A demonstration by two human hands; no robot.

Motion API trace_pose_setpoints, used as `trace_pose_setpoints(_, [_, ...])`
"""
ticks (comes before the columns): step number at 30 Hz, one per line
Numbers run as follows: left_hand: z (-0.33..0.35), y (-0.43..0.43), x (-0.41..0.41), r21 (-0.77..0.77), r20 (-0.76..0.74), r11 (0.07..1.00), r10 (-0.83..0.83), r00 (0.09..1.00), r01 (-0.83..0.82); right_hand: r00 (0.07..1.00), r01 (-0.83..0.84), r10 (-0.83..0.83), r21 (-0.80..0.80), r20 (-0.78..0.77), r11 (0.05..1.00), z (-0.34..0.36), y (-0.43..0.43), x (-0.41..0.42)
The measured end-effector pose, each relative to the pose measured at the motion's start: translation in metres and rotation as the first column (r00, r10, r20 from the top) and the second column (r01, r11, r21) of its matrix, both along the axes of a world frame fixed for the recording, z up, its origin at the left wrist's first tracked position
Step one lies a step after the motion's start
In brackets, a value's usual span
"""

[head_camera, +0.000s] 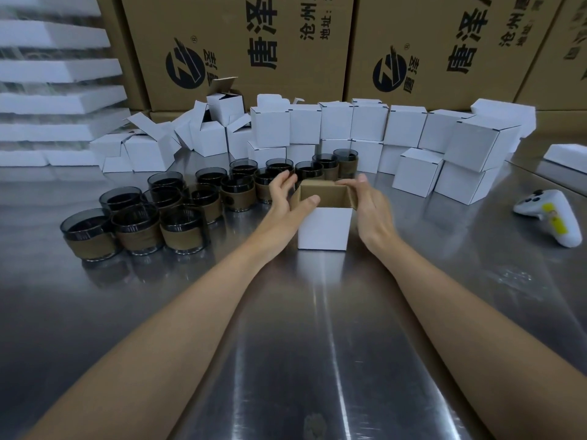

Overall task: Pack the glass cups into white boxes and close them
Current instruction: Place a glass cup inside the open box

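Hands are working at one white box [324, 228] that is standing upright mid-worktop [317, 344], its top open and its brown inside showing. Left hand [282, 201] is sitting against the box's left side, fingers [287, 181] spread and nearly straight past the far-left corner, thumb lying on the near rim. Right hand [370, 204] is sitting against the right side, its fingers curling together over the right flap and the far-right rim; its thumb is hiding from view. Smoky cups [143, 230] with brown sleeves are standing in rows to the left of the box, running from near left towards the far middle, some touching. Behind them, closed boxes [403, 125] are standing stacked in a wall along the far edge and curving round to the right. Open boxes [152, 147] are lying in a loose heap at far left. Brown cartons [241, 49] with black print are rising behind everything, and foam sheets [54, 68] are lying stacked at far left. White controller [552, 217] is lying on the worktop at right, well apart from the box.
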State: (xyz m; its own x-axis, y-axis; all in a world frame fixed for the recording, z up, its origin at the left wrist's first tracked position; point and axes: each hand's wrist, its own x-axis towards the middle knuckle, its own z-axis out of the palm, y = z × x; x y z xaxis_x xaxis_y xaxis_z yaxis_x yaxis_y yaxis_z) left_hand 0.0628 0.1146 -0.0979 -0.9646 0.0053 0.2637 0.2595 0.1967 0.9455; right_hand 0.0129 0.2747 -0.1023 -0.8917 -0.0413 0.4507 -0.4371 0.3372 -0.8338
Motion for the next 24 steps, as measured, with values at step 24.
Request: trace_pose_setpoints(24, [-0.007, -0.013, -0.024, -0.292, -0.059, 0.948, 0.109, 0.992, -0.122, 0.960, 0.264, -0.274, 0.477, -0.050, 0.838, 0.000, -0.007, -0.166])
